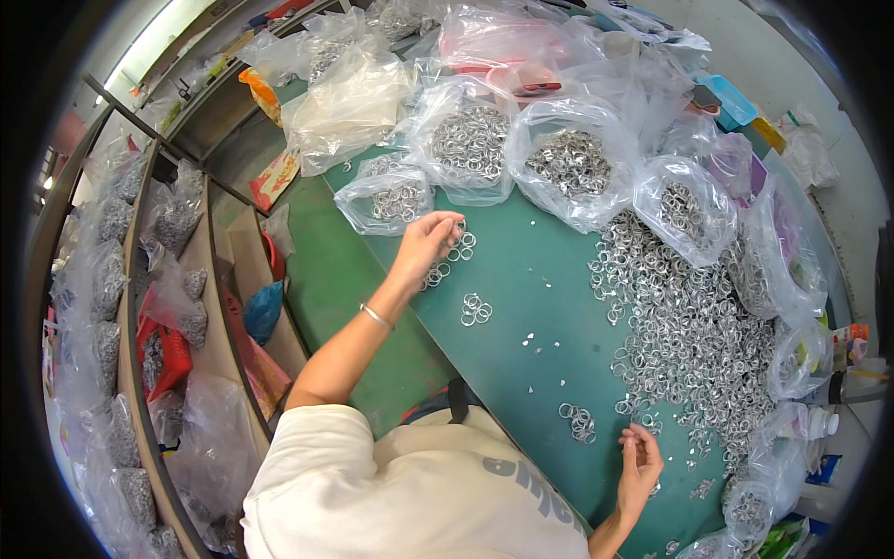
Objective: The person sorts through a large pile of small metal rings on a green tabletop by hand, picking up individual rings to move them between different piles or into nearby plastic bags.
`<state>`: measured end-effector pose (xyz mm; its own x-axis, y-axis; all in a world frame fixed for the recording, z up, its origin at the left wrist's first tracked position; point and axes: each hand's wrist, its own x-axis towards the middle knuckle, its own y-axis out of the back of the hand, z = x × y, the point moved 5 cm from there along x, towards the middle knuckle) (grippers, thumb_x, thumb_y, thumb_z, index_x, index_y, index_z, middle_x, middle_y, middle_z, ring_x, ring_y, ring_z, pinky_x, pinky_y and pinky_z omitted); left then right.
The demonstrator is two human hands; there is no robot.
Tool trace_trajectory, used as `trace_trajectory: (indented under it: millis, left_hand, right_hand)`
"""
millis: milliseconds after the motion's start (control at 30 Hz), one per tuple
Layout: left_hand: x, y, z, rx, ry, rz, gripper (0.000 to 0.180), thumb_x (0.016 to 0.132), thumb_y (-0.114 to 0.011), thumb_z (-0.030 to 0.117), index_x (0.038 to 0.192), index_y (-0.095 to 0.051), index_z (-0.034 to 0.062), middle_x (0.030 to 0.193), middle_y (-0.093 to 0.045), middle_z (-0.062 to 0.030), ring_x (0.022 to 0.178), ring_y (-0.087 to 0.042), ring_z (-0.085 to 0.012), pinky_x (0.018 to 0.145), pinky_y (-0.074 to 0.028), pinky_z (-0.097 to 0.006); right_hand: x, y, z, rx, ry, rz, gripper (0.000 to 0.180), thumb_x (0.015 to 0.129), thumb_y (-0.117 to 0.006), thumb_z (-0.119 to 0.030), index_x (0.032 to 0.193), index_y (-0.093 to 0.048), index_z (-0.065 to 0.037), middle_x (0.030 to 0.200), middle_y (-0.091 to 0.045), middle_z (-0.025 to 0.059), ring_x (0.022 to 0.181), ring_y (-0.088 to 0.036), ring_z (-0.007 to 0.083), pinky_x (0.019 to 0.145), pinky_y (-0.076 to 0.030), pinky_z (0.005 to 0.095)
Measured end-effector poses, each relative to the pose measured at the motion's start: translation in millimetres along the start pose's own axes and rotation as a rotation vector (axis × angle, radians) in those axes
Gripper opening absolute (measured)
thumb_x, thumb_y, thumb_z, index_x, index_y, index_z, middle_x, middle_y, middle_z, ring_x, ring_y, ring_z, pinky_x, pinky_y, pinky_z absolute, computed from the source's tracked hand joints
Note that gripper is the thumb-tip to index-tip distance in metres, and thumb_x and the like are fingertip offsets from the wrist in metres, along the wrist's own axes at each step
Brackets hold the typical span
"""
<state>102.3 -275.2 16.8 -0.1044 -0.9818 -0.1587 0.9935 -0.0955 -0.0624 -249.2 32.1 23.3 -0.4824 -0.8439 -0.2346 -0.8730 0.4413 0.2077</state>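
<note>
My left hand (426,250) is closed in a pinch above the green table, with what looks like a silver metal ring at its fingertips. Beside it lie several loose rings (463,246), and a small cluster of rings (476,309) rests nearer to me. My right hand (640,462) is at the near edge of a large spread heap of silver rings (689,345). Its thumb and fingers come together; whatever is between them is too small to make out. Left of that hand sits another little group of rings (578,423).
Open clear plastic bags of metal pieces, such as one bag (470,140) and another bag (570,163), line the table's far side. More bags (787,252) stand along the right. Shelves (219,326) with filled bags are at the left. Small scraps (531,337) dot the green tabletop (521,279).
</note>
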Motion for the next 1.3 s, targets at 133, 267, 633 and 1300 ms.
trace_trajectory:
  millis: [133,267,633,1300]
  left_hand:
    - [25.9,4.0,4.2,0.512,-0.431,-0.117,0.019,0.094,-0.050,0.004,0.108,-0.062,0.0023,0.087,-0.059,-0.0020,0.075,-0.052,-0.0108,0.070,-0.046,-0.026]
    - [29.9,-12.2,-3.9,0.899,-0.649,-0.230,0.019,0.088,-0.053,0.001,0.103,-0.063,0.0071,0.099,-0.054,-0.0080,0.096,-0.052,-0.0244,0.086,-0.041,-0.034]
    - [8.6,-34.4,6.7,1.253,-0.745,-0.306,0.026,0.088,-0.053,0.005,0.113,-0.059,0.0056,0.122,-0.052,-0.0147,0.113,-0.049,-0.0339,0.098,-0.037,-0.043]
    - [-178.6,-189.0,-55.2,0.712,-0.504,-0.997,0.053,0.078,-0.064,-0.001,0.128,-0.047,0.0026,0.121,-0.048,-0.0173,0.109,-0.049,-0.0358,0.092,-0.044,-0.040]
  right_hand:
    - [2.3,-7.2,-1.2,-0.010,0.008,-0.007,0.021,0.090,-0.056,-0.003,0.110,-0.061,0.004,0.097,-0.063,0.0087,0.086,-0.058,0.0132,0.080,-0.047,0.0255]
    - [0.0,-7.9,0.6,-0.019,0.003,0.018,0.021,0.090,-0.056,-0.003,0.109,-0.061,0.004,0.096,-0.063,0.0080,0.086,-0.058,0.0129,0.080,-0.047,0.0253]
    - [-2.3,9.8,12.1,-0.020,0.018,0.112,0.020,0.092,-0.057,-0.006,0.110,-0.061,0.003,0.097,-0.064,0.0067,0.086,-0.058,0.0113,0.081,-0.046,0.0239]
    - [-15.7,-71.3,-13.1,-0.711,0.212,-0.044,0.057,0.073,-0.075,-0.011,0.125,-0.051,-0.005,0.111,-0.045,0.0149,0.089,-0.059,0.0351,0.068,-0.050,0.0424]
